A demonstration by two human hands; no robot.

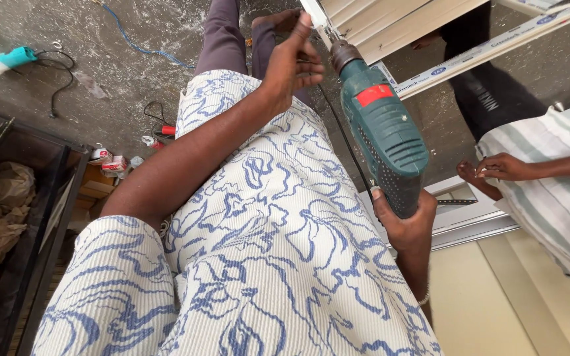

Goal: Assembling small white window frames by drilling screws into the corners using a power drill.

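Note:
My right hand grips the handle of a green power drill with a red label. The drill points up and away, and its chuck meets the end of a white frame profile at the top. With its fingers curled, my left hand is stretched out beside the chuck, the thumb raised against the profile's end. The drill's black cord runs down past my blue-and-white patterned shirt.
A co-worker in a striped shirt stands at the right, hands together over a white frame. On the concrete floor lie a teal angle grinder, a blue cable and small cans. A black metal crate with brown paper stands left.

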